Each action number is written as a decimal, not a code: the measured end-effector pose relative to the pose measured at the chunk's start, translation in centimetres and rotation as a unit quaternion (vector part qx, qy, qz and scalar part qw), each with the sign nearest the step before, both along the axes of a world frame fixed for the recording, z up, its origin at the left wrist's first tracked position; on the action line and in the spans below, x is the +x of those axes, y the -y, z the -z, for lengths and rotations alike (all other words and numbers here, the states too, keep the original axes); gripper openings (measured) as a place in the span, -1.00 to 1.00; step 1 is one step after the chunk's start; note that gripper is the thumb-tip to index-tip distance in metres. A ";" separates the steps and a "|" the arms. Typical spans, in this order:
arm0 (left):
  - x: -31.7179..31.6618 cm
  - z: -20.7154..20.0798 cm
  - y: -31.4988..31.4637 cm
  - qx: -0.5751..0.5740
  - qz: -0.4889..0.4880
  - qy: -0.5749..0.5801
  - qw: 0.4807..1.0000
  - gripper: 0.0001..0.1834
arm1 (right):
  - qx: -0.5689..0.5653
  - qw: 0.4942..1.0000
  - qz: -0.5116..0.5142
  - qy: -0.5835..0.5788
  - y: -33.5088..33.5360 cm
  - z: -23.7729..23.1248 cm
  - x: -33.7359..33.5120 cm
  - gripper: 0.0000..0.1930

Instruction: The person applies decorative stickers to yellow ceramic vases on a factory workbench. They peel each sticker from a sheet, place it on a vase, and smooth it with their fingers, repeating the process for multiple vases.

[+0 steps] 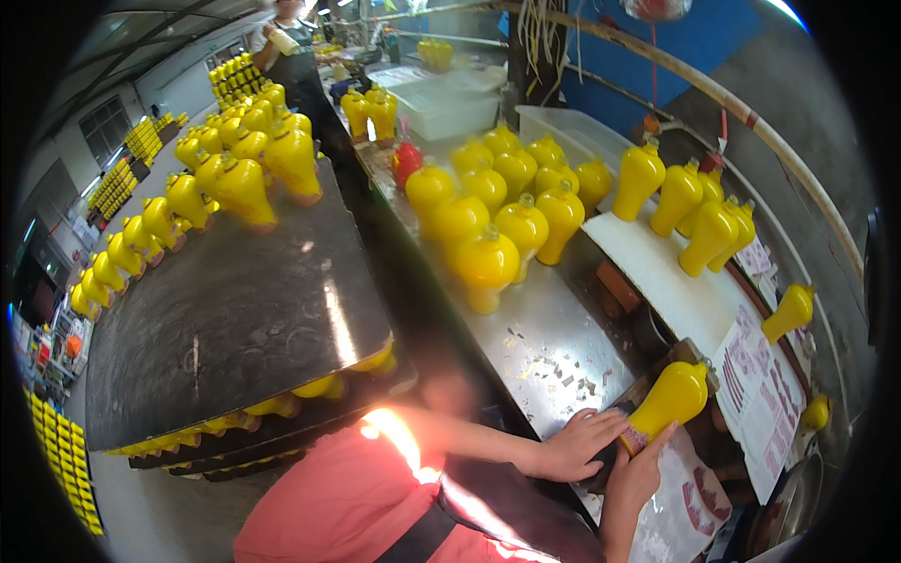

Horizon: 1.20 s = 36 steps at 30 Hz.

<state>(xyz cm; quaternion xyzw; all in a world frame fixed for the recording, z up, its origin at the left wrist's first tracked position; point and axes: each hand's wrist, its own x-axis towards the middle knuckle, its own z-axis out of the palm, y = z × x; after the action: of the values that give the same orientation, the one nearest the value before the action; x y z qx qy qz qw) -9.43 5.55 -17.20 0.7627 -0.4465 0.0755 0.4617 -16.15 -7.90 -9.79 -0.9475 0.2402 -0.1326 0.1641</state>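
A yellow bottle (674,394) with a narrow neck lies tilted, its neck toward the upper right. Around its base runs a reddish patterned band (634,438). My right hand (633,480) grips the bottle low down, index finger stretched along its side. My left hand (584,445) is beside the base, fingers extended and thumb apart, fingertips at the band's edge. A small dark piece (623,409) shows near these fingertips; I cannot tell whether they hold it. Below the hands, a sheet with red patterned pieces (704,502) lies on the metal table (549,361).
Several yellow bottles (488,263) crowd the metal table ahead; others stand on a white board (624,246) at right. Patterned sheets (762,399) hang over its near end. A dark board (253,310) bearing bottles is at left. A person (291,61) stands far back.
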 end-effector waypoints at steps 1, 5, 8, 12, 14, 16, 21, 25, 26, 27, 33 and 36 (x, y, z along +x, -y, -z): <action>0.1 0.1 0.1 0.014 0.004 -0.008 1.000 -0.02 | 0.002 1.000 -0.006 0.010 0.1 0.1 0.0 0.04; 0.3 0.2 0.0 0.029 0.010 -0.030 0.999 -0.02 | 0.002 0.999 -0.022 0.029 0.2 0.2 -0.2 0.05; 0.3 0.0 0.1 0.047 0.010 -0.049 0.998 -0.02 | 0.018 0.999 -0.023 0.043 0.3 0.2 -0.3 0.05; 0.0 -0.3 0.7 0.064 -0.011 -0.082 0.995 -0.02 | 0.035 0.997 -0.031 0.059 0.6 0.1 -0.6 0.04; -0.1 -0.4 1.0 0.053 -0.021 -0.076 0.995 -0.03 | 0.013 0.995 -0.041 0.092 0.8 0.1 -0.8 0.03; -0.3 -0.5 1.3 0.041 -0.030 -0.081 0.995 -0.03 | 0.016 0.994 -0.044 0.097 1.0 0.2 -0.9 0.02; -0.2 -1.7 1.6 0.018 -0.044 -0.123 0.991 -0.04 | 0.042 0.995 -0.039 0.082 1.7 0.2 -0.8 0.01; 0.0 -3.4 1.4 0.018 -0.018 -0.229 0.973 -0.08 | 0.069 0.993 -0.040 0.088 1.8 -0.2 -0.6 0.00; 0.0 -3.7 1.5 0.014 -0.011 -0.268 0.963 -0.09 | 0.069 0.992 -0.041 0.096 1.8 -0.3 -0.5 0.00; 0.0 -4.1 1.5 0.010 -0.002 -0.308 0.951 -0.10 | 0.070 0.991 -0.042 0.104 1.7 -0.5 -0.4 -0.01; 1.2 -5.8 1.7 -0.079 0.101 -0.475 0.871 -0.12 | 0.093 0.991 -0.030 0.089 1.3 -1.1 -0.1 -0.03; 1.8 -6.8 2.0 0.039 0.010 -0.393 0.919 -0.20 | 0.088 0.989 -0.040 0.109 1.3 -1.1 0.0 -0.04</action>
<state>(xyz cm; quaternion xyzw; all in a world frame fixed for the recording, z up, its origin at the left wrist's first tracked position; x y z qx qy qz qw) -7.59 3.53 -10.43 0.7443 -0.2391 -0.2521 0.5704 -16.17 -9.17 -8.72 -0.9182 0.1934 -0.2064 0.2773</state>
